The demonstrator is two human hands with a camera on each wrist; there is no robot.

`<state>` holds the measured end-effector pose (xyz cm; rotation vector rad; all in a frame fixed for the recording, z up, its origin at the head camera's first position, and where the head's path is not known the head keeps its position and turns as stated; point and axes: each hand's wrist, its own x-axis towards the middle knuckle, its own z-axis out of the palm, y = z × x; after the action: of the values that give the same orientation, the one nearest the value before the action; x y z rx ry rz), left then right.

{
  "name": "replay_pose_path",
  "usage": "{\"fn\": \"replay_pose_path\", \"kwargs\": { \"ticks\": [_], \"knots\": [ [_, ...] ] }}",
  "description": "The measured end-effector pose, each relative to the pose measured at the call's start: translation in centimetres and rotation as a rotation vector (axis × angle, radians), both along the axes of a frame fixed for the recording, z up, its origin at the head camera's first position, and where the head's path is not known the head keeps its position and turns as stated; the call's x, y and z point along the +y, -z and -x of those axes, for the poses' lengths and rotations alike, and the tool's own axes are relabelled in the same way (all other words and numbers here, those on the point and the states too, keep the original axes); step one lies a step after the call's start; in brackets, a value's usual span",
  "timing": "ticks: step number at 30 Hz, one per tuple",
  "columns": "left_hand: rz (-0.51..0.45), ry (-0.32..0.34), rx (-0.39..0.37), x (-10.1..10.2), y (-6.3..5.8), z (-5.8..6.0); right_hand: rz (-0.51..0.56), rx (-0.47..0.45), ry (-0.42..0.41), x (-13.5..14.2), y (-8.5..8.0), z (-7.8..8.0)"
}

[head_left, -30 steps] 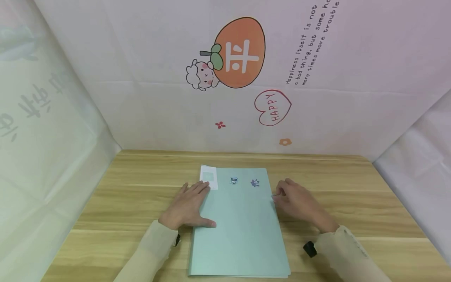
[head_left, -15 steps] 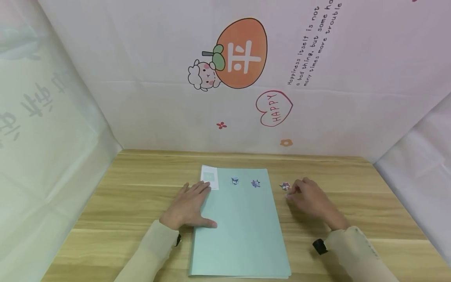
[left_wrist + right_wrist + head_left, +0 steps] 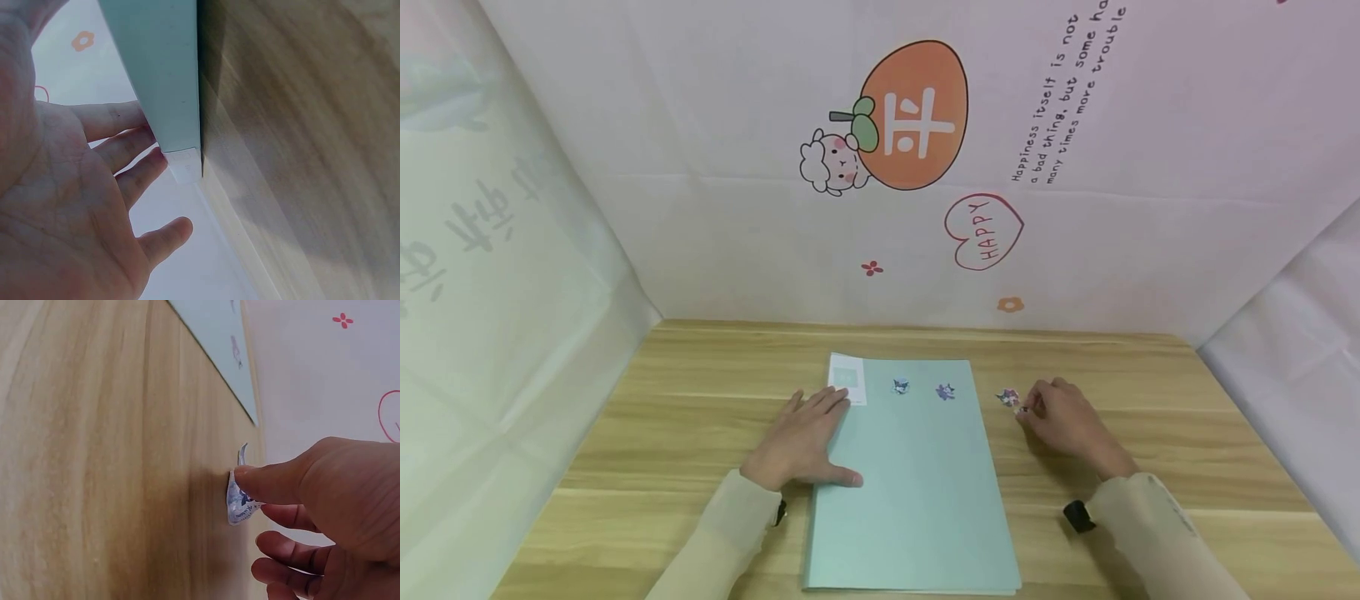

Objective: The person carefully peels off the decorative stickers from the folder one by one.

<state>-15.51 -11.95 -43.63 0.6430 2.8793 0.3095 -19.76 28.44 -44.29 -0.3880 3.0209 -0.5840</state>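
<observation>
A pale blue-green folder (image 3: 917, 492) lies on the wooden table, with a white label (image 3: 847, 367) at its far left corner. My left hand (image 3: 805, 437) rests on its left edge, fingers and thumb spread. In the left wrist view the fingertips reach over the folder's spine (image 3: 165, 81). Two small cartoon stickers (image 3: 945, 391) are on the cover near its far edge. Right of the folder, my right hand (image 3: 1063, 421) pinches a small printed sticker (image 3: 240, 501) between thumb and forefinger, close over the table. A colourful cartoon sticker (image 3: 1006, 397) lies just beyond those fingertips.
The wooden table (image 3: 700, 367) ends at a white printed cloth (image 3: 737, 250) hung behind it and along both sides. Dark bands (image 3: 1079, 517) show at both wrists, by the sleeve cuffs.
My right hand has moved right, off the folder's edge, to the sticker on the table, which came into sight beside the fingertips. My left hand stays on the folder.
</observation>
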Motion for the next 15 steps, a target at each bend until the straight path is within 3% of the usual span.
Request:
{"fn": "replay_pose_path", "kwargs": {
  "ticks": [15],
  "knots": [
    [0.0, 0.002, -0.002, 0.01, -0.05, -0.06, 0.012, 0.012, 0.015, 0.13, 0.36, 0.28]
  ]
}}
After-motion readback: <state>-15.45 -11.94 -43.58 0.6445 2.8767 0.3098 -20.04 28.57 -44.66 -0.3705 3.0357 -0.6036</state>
